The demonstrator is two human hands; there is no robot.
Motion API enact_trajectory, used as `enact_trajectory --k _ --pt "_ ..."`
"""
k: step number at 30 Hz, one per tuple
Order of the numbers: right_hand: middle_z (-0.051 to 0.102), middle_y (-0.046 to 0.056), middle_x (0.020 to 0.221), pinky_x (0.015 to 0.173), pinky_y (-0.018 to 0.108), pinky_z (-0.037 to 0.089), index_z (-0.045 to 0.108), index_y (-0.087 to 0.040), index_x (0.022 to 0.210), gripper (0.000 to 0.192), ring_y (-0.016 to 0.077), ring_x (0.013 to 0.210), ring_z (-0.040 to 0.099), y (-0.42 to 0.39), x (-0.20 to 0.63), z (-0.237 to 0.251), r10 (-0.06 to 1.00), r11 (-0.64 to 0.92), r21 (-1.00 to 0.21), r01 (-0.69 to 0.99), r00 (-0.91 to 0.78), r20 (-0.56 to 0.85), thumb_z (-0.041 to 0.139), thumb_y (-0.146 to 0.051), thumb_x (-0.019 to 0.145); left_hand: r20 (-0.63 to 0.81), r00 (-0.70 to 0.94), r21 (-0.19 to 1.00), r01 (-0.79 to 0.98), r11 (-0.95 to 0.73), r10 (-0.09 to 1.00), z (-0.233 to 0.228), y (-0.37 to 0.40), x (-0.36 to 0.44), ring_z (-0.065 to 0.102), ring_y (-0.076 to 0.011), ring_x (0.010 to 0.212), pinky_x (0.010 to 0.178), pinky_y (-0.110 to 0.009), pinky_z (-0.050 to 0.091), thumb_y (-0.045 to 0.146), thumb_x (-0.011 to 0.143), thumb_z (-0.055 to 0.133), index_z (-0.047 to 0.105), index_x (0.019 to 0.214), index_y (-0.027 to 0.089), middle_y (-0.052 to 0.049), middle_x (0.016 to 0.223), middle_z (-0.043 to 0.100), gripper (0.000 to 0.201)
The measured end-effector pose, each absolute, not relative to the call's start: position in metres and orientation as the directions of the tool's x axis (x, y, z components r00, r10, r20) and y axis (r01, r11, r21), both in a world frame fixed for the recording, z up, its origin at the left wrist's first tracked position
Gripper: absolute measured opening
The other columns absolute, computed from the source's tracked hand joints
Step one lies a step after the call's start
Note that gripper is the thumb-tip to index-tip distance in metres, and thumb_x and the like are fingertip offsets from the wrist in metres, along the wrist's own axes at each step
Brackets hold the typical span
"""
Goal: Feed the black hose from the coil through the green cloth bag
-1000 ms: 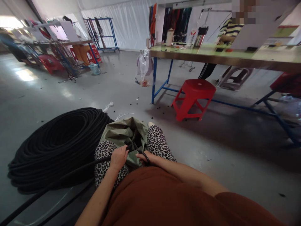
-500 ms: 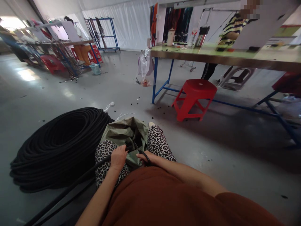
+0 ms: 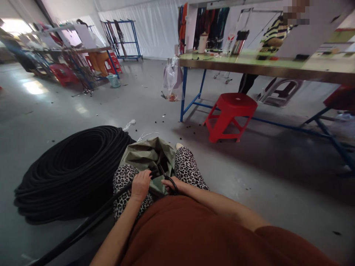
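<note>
My left hand is closed around a thick black cord above my left knee. A short bit of the cord pokes out past its fingers. My right hand grips the black handles of a pair of scissors, whose blades point forward, a little right of the cord. Whether the blades are apart is too small to tell. Below both hands, a grey-green sack gapes between my knees, its inside mostly dark. On the floor at the left lies a big coil of black cord.
A red stool stands ahead right, before a long blue-legged table with a person behind it. A clear plastic bag hangs at the table's end. Small black bits lie on the floor. More worktables stand far left.
Less cord sticks out beyond my left hand. The scissors have shifted slightly away from it. The trailing cord strands at the lower left have drawn closer together.
</note>
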State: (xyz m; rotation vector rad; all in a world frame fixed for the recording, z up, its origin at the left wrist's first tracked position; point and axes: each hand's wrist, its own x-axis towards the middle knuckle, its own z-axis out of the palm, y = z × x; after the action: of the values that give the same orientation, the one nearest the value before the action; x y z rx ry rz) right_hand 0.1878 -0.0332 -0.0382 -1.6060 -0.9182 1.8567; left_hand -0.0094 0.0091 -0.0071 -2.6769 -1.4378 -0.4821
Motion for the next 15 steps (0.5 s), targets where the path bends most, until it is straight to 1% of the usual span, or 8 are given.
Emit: enact_trajectory --k 4,9,15 --pt "0.051 -0.002 0.047 0.048 0.02 0.046 0.055 -0.015 0.064 0.038 0.0102 0.044 0.052 -0.0332 0.1885 -0.0372 0.736 -0.647 -0.755 0.105 -0.171 -0.655 0.065 -0.042 0.088 0.337 0.499 0.113 0.821 -0.56 0.798 -0.0071 0.0073 -0.0094 0.064 -0.0232 0.103 0.085 -0.036 0.048 0.026 0.095 0.044 0.064 0.106 0.018 -0.011 0.108 0.072 0.024" --pt "0.051 -0.003 0.046 0.045 0.018 0.044 0.055 -0.015 0.064 0.039 0.0099 0.043 0.051 -0.0325 0.1888 -0.0409 0.737 -0.647 -0.755 0.11 -0.166 -0.656 0.067 -0.046 0.086 0.328 0.505 0.123 0.815 -0.566 0.798 -0.0072 0.006 -0.0097 0.065 -0.0226 0.101 0.086 -0.035 0.048 0.025 0.094 0.044 0.064 0.103 0.02 -0.011 0.11 0.071 0.023" --pt "0.051 -0.003 0.047 0.044 0.019 0.045 0.054 -0.015 0.066 0.04 0.01 0.041 0.051 -0.0319 0.1881 -0.0412 0.727 -0.656 -0.748 0.105 -0.178 -0.663 0.066 -0.047 0.086 0.348 0.515 0.099 0.811 -0.577 0.784 -0.0097 0.0065 -0.0098 0.065 -0.0223 0.098 0.084 -0.035 0.048 0.026 0.095 0.043 0.065 0.103 0.019 -0.01 0.108 0.072 0.025"
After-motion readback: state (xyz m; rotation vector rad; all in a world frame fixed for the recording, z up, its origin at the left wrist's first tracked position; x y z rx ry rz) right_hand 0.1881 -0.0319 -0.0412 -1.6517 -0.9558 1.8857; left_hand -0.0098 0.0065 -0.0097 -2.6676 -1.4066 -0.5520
